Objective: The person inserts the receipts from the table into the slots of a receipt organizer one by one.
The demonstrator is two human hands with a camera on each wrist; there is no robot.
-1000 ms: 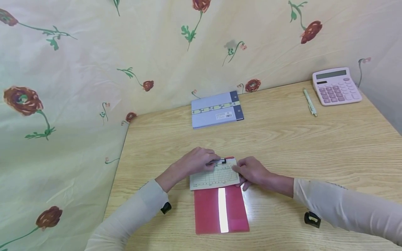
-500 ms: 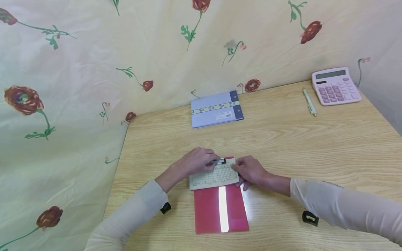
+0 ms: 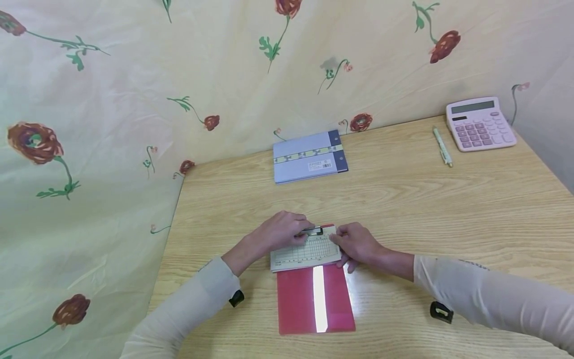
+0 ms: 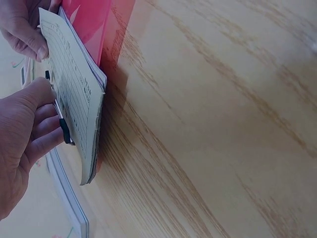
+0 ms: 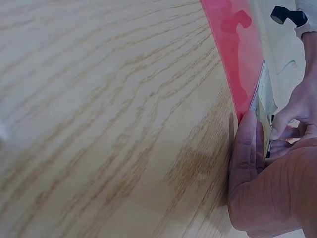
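A translucent red clipboard [image 3: 296, 304] lies on the wooden table, its clip end pointing away from me. Across its upper half sits a pad of printed forms [image 3: 309, 253] with ruled columns. My left hand [image 3: 283, 229] grips the metal clip [image 4: 61, 114] with black ends, thumb on one side and fingers on the other. At the pad's right edge my right hand [image 3: 360, 244] pinches the sheets, thumb on top and fingers beneath. In the right wrist view those fingers [image 5: 242, 148] lie along the board's side. My left hand covers the pad's upper left part.
Against the back wall cloth lies a lavender notebook [image 3: 298, 164] with a barcode label. A pale green pen [image 3: 442, 146] and a pink calculator [image 3: 482, 124] are at the back right. Floral cloth [image 3: 89, 199] borders the table at the left and back.
My right hand and forearm have shifted slightly left, and the pad's right edge with them. The left hand keeps its hold on the clip.
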